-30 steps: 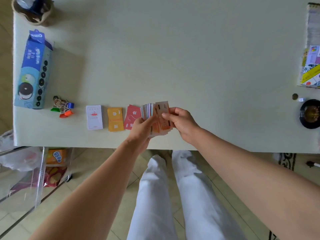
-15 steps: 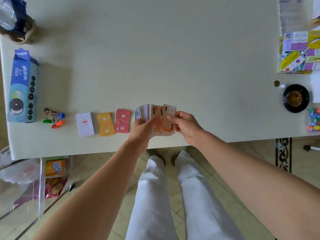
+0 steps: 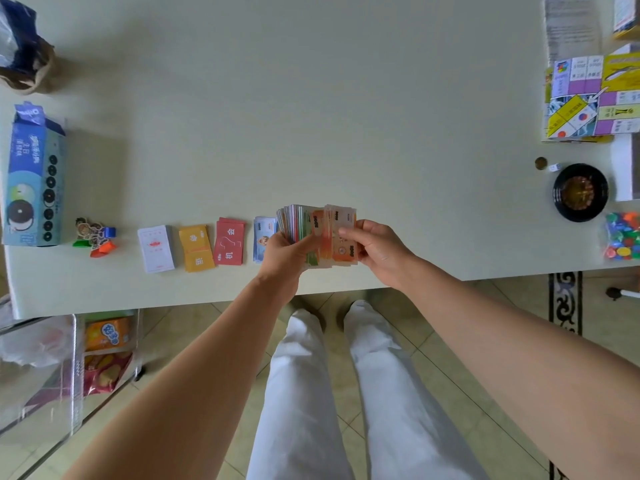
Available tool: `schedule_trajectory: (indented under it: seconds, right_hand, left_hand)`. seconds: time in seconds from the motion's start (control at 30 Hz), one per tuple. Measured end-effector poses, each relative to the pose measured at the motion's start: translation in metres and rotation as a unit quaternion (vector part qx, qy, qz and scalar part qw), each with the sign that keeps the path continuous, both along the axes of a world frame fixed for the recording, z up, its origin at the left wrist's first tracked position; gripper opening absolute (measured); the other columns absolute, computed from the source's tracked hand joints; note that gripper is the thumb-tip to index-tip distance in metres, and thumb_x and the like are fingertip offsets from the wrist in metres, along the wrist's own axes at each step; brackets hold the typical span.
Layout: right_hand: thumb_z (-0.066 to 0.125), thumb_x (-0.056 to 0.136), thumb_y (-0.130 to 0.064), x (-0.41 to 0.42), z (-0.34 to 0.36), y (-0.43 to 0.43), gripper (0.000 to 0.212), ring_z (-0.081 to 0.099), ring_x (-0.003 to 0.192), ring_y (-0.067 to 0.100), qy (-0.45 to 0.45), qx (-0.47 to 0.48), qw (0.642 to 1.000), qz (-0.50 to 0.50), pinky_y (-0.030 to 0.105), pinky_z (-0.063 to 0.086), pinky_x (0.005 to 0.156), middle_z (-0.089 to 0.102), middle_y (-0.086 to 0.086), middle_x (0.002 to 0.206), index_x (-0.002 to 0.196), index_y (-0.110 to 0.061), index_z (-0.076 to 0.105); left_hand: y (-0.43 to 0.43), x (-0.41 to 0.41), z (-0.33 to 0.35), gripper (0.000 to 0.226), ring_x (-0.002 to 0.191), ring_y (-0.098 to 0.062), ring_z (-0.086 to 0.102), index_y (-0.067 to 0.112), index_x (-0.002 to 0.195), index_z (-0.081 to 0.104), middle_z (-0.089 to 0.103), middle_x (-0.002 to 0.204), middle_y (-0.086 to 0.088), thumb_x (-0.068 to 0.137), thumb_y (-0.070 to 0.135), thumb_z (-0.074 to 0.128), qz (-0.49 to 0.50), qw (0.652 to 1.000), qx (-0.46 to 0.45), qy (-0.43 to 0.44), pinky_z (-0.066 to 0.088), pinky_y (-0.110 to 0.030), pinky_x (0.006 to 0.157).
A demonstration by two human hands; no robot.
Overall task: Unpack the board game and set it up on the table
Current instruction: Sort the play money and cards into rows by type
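Single head-worn wide-angle view, facing forward and steeply down, close over the near edge of the table

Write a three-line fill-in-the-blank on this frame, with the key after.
1. The table pile closest to the fanned stack of play money is coloured ____.
2. Between the white card pile and the red card pile lies a pile coloured ____.
3. The cookie box lies at the ____ end of the table.

Missing words: blue; yellow; left.
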State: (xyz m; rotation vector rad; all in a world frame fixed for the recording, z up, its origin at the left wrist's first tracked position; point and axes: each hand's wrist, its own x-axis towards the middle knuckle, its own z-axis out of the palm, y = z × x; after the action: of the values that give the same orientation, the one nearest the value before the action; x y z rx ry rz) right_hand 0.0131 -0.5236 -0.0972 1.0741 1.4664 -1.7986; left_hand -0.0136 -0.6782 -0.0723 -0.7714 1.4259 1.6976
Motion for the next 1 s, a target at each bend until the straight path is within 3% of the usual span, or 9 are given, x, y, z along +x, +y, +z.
schedule_trajectory:
  seconds: [0.17,0.33,0.5,0.67,0.8,0.9,1.0]
  right_hand:
    - [0.064,0.089,-0.015,0.0,0.002,0.006,0.008,0.062,0.096,0.027,0.006,-0.007,1.0,0.016,0.047,0.045,0.099,0.069,0.012,0.097,0.097,-0.012,0.066]
    - [0.062,0.091,-0.019,0.0,0.002,0.013,0.005,0.053,0.094,0.024,0.014,0.008,0.999,0.042,0.032,0.042,0.078,0.066,0.011,0.097,0.093,-0.018,0.066]
    - [0.059,0.093,-0.015,0.0,0.0,0.021,0.009,0.063,0.098,0.022,0.015,-0.012,0.999,0.035,0.04,0.046,0.094,0.07,0.004,0.094,0.099,-0.017,0.066]
    - [0.055,0.094,-0.004,-0.001,0.002,0.025,0.017,0.065,0.092,0.018,0.012,-0.069,0.997,-0.02,0.034,0.053,0.087,0.07,0.004,0.093,0.101,-0.016,0.064]
    - [0.05,0.095,-0.003,-0.002,0.004,0.029,0.02,0.065,0.09,0.016,0.008,-0.087,0.994,-0.059,0.029,0.053,0.077,0.069,0.004,0.093,0.101,-0.016,0.063]
    - [0.049,0.095,-0.002,-0.001,0.003,0.029,0.021,0.064,0.094,0.018,0.007,-0.086,0.995,-0.047,0.031,0.053,0.082,0.068,0.005,0.096,0.102,-0.016,0.063]
    - [0.047,0.096,-0.002,0.002,0.002,0.029,0.023,0.064,0.097,0.021,-0.003,-0.099,0.995,-0.035,0.036,0.051,0.092,0.068,0.007,0.099,0.104,-0.017,0.063]
  left_hand:
    - [0.006,0.001,-0.001,0.015,0.081,-0.024,0.071,0.012,0.091,0.064,0.072,0.085,-0.007,0.083,0.0,0.068,-0.01,1.0,-0.014,0.007,0.058,-0.036,0.075]
    - [0.01,-0.003,-0.002,0.02,0.091,-0.029,0.068,0.014,0.091,0.065,0.07,0.093,-0.009,0.077,0.001,0.073,-0.007,0.999,-0.042,0.009,0.056,-0.044,0.084]
    - [0.017,-0.006,0.0,0.02,0.079,-0.021,0.068,0.015,0.085,0.064,0.071,0.082,-0.004,0.075,-0.001,0.074,0.001,0.999,-0.033,0.006,0.056,-0.035,0.076]
    - [0.02,-0.009,-0.002,0.016,0.087,-0.024,0.067,0.015,0.09,0.064,0.07,0.09,-0.007,0.079,0.009,0.074,-0.001,0.999,-0.039,-0.002,0.054,-0.035,0.076]
    - [0.024,-0.009,0.0,0.008,0.073,-0.017,0.059,0.014,0.094,0.06,0.063,0.081,-0.006,0.089,0.014,0.065,0.041,0.999,-0.003,-0.018,0.051,-0.028,0.071]
    - [0.026,-0.008,-0.001,0.012,0.087,-0.022,0.062,0.014,0.097,0.061,0.066,0.091,-0.009,0.087,0.012,0.066,0.022,0.999,0.001,-0.029,0.051,-0.034,0.082]
    - [0.032,-0.008,-0.001,0.01,0.084,-0.021,0.064,0.015,0.092,0.061,0.067,0.089,-0.007,0.087,0.007,0.065,0.018,1.0,0.009,-0.023,0.054,-0.033,0.077]
